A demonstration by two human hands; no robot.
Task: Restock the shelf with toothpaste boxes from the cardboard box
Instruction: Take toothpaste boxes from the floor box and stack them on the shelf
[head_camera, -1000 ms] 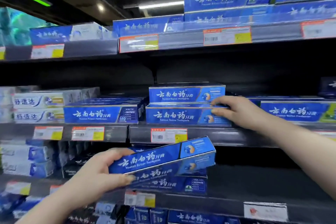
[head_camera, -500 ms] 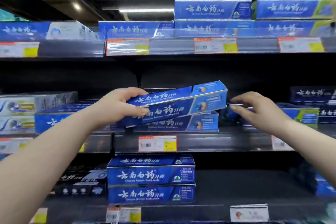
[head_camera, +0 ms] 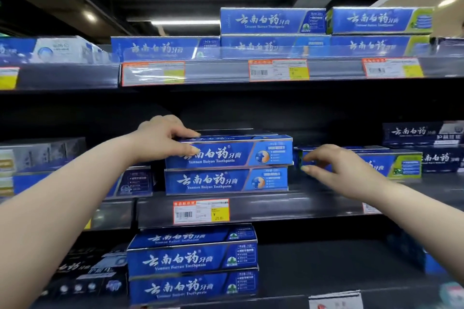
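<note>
A blue toothpaste box (head_camera: 241,153) lies level on top of another blue toothpaste box (head_camera: 226,180) on the middle shelf (head_camera: 276,208). My left hand (head_camera: 163,139) grips the top box at its left end, fingers over its top and thumb on its front. My right hand (head_camera: 336,168) hovers just right of the stack with fingers apart, in front of a blue and green box (head_camera: 396,165), holding nothing. The cardboard box is out of view.
The top shelf (head_camera: 226,73) carries more blue boxes (head_camera: 271,20) behind price tags. Two stacked blue boxes (head_camera: 193,261) stand on the lower shelf. Dark boxes (head_camera: 424,133) sit at the far right, pale boxes (head_camera: 40,155) at the left. A price tag (head_camera: 200,211) hangs below the stack.
My left hand raised the box from below the middle shelf and set it level on the stack. My right hand let go of the stack and moved slightly right.
</note>
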